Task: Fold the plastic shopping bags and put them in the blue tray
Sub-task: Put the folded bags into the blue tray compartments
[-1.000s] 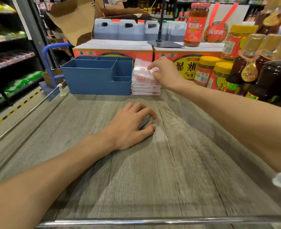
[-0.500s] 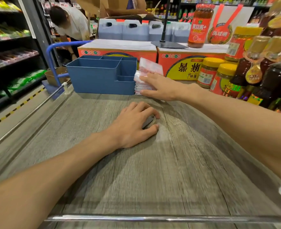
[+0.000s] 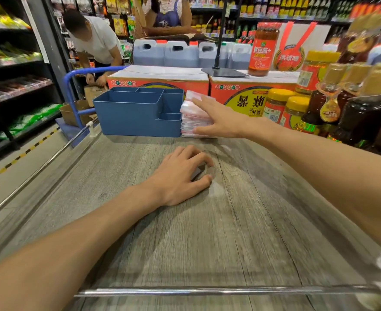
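Bags: a stack of flat red-and-white plastic bags (image 3: 193, 117) stands at the far edge of the counter, touching the right wall of the tray.
Right hand: the right hand (image 3: 218, 118) spans the stack, fingers (image 3: 202, 101) spread on the lifted top bag, thumb low against the stack's near side. The hold looks wide and partial rather than a firm pinch.
Left hand: the left hand (image 3: 182, 176) rests on the counter, well short of the stack, fingers loosely curled over a small dark object that cannot be made out; whether it grips it cannot be told.
Tray: the blue tray (image 3: 138, 117) has one large compartment and several small ones; no bags show inside.
Change: a second ago the right hand lay on top of the stack; half a second ago the top bag tipped up; now the thumb has dropped to the stack's side. The left hand has stayed put.
Meaning: this reads as taking one bag off the stack, so folding has likely not begun for it.
Counter: a grey wood-grain counter (image 3: 207, 232) with a metal rail along the near edge.
Writing: the tall red jar (image 3: 263, 49) carries Chinese characters that look like "黄豆酱". The orange boxes (image 3: 241, 97) behind show large Chinese characters, upside down. Other labels are too blurred to read.
Background: two people stand among the shelves beyond.
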